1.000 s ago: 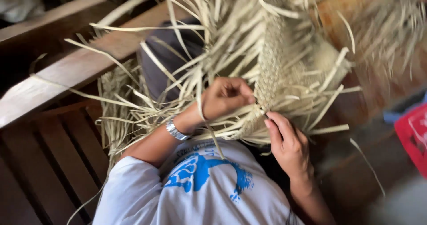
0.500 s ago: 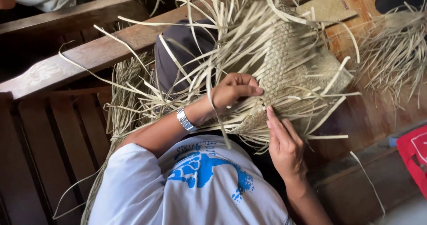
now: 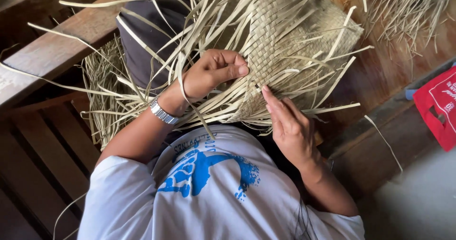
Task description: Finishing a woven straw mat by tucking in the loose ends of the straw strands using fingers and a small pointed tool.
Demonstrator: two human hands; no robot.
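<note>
Two hands at work, head view, the only view.

- Left hand [image 3: 213,74]: fingers curled in, thumb pressed to the forefinger, closed on a few strips [image 3: 156,64] at the woven edge. A metal watch [image 3: 162,112] sits on the wrist.
- Right hand [image 3: 289,126]: open, fingers straight and together, fingertips [image 3: 264,91] laid on the weave just beside the left thumb. It holds nothing.
- Mat [image 3: 294,36]: pale straw, partly plaited in a close check pattern. It lies across the lap in front of the chest, upper centre of the frame, and both hands touch its near edge. Unwoven strips fan out from every side, and one hangs over the left forearm.
- Dark cloth [image 3: 147,45]: lies under the mat at the upper left, partly covered by strips.
- Shirt [image 3: 213,197]: white with a blue print, at the bottom centre.
- Bench [image 3: 57,50]: brown wood, with a broad rail running aslant at the upper left and slats below it.
- Straw heap [image 3: 408,7]: lies on the wooden floor at the upper right, apart from the mat.
- Red bag [image 3: 439,107]: at the right edge, well apart from the hands.
</note>
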